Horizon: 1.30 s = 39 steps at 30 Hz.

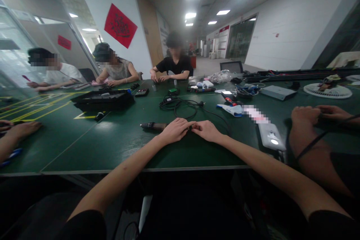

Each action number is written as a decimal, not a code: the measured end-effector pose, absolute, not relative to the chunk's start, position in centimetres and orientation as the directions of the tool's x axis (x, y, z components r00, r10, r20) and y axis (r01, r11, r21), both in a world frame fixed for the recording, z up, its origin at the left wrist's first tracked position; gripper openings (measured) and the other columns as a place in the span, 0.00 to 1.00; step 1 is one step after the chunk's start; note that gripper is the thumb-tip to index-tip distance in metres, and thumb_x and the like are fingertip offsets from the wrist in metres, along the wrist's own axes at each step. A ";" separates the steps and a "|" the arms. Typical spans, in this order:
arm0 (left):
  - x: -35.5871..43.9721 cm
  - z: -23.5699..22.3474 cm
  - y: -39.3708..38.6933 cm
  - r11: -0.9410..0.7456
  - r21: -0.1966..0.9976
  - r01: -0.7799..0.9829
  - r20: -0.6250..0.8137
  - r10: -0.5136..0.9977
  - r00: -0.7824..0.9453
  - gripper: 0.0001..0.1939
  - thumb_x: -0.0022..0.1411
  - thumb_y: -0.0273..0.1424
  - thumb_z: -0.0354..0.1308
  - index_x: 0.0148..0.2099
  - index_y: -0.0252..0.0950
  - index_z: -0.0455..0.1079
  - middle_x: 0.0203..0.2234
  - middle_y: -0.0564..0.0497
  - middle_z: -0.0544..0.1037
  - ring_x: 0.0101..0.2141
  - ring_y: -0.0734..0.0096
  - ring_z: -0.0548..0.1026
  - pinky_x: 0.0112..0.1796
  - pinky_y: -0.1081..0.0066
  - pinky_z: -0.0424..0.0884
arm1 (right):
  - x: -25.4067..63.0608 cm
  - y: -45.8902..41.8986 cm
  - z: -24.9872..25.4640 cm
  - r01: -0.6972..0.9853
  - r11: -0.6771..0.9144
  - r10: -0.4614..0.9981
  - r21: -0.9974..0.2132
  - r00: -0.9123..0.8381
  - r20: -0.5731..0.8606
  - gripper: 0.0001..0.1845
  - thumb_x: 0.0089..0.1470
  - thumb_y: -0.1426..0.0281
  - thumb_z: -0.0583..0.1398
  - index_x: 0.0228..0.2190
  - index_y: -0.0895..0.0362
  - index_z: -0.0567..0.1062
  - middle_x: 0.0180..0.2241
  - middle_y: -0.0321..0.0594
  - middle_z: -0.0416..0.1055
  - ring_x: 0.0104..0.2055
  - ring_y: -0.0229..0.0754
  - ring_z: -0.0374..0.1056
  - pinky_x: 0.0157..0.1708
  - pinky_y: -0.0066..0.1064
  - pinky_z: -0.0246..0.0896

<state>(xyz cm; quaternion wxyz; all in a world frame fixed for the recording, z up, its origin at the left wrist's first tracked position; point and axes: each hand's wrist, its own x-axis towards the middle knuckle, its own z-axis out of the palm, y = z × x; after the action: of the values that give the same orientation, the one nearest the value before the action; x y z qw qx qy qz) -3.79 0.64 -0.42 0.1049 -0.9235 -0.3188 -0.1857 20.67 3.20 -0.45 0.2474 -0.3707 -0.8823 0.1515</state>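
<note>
My left hand [177, 129] is closed low over the green table, its fingers reaching right to meet the other hand. Facing it, my right hand [206, 130] pinches with thumb and fingers. Between the fingertips of both hands shows a small dark piece [190, 128], mostly covered and too small to name. A dark cylindrical tool with a narrow tip [153, 125], like an electric screwdriver, lies pointing left; its rear end disappears behind my left hand. Beyond my hands a black cable with a plug [185, 107] lies in loose coils.
A black open tray [103, 100] stands left, with a small dark cylinder [99, 115] before it. A white device [270, 135] and blue-white packet [231, 110] lie right. Co-workers' hands rest at the left [24, 133] and right [306, 114]; several people sit around the table.
</note>
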 end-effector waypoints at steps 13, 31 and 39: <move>-3.7 -0.4 0.7 -0.773 -0.048 0.632 0.420 0.559 0.715 0.27 0.76 0.34 0.48 0.73 0.40 0.54 0.46 0.45 0.75 0.52 0.57 0.72 0.56 0.57 0.68 | 20.5 3.1 -0.4 0.592 0.678 0.732 -0.437 -0.601 0.321 0.07 0.63 0.64 0.64 0.38 0.54 0.82 0.36 0.39 0.81 0.37 0.42 0.76 0.35 0.28 0.61; -3.8 -0.3 0.7 -0.765 -0.048 0.643 0.424 0.567 0.706 0.29 0.75 0.33 0.51 0.74 0.39 0.53 0.47 0.45 0.76 0.52 0.58 0.73 0.56 0.58 0.68 | 20.4 3.3 -0.5 0.604 0.666 0.743 -0.438 -0.589 0.317 0.07 0.63 0.64 0.65 0.38 0.53 0.82 0.36 0.38 0.82 0.37 0.41 0.76 0.36 0.28 0.62; -3.8 -0.3 0.6 -0.770 -0.045 0.636 0.416 0.564 0.713 0.29 0.75 0.32 0.51 0.74 0.40 0.53 0.47 0.46 0.76 0.53 0.58 0.72 0.57 0.57 0.67 | 20.4 3.3 -0.5 0.586 0.676 0.733 -0.447 -0.595 0.329 0.06 0.63 0.65 0.65 0.38 0.53 0.82 0.36 0.38 0.82 0.37 0.41 0.76 0.36 0.28 0.61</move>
<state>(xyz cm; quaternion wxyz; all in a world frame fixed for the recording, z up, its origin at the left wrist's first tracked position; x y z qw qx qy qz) -3.77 0.61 -0.25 0.0927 -0.9208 -0.3260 -0.1933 20.42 3.30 -0.52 0.2493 -0.3745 -0.8808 0.1475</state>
